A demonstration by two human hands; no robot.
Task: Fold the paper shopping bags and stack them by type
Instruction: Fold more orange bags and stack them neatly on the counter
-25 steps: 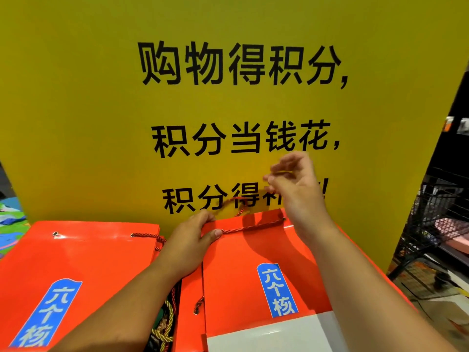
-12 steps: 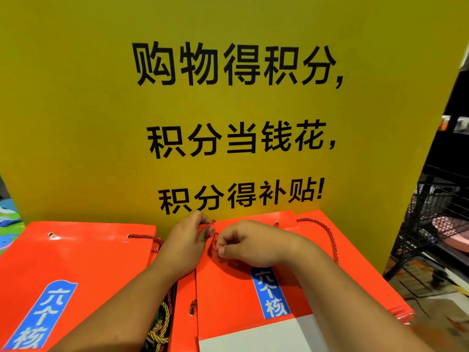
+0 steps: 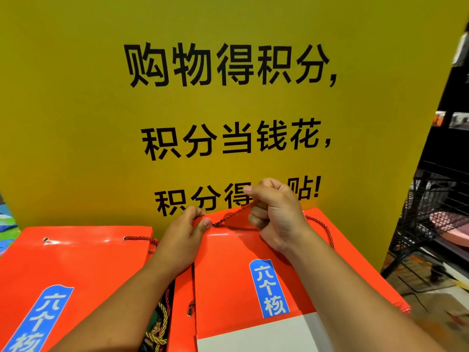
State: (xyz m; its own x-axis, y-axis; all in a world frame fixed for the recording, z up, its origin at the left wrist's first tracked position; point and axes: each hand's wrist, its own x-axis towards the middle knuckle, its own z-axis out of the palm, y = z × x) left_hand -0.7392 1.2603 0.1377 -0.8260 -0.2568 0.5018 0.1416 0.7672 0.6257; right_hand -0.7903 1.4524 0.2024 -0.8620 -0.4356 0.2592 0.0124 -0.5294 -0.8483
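An orange paper bag [image 3: 228,270] with a blue label and a white lower band lies flat in front of me. My left hand [image 3: 184,237] pinches its top edge beside an eyelet. My right hand [image 3: 274,214] is curled into a fist around the twisted rope handle [image 3: 232,215], which runs taut from that eyelet up into the fist. The handle's other end loops down the bag's right side. A second flat orange bag [image 3: 71,265] of the same type lies to the left, apart from both hands.
A big yellow sign [image 3: 228,102] with black characters stands right behind the bags. Twisted gold and dark cords [image 3: 158,329] lie in the gap between the two bags. A black wire rack [image 3: 436,214] stands at the right, with floor below it.
My right hand dropped to the eyelet half a second ago and has since risen up and right, drawing the rope handle taut. My left hand stayed on the bag's top edge.
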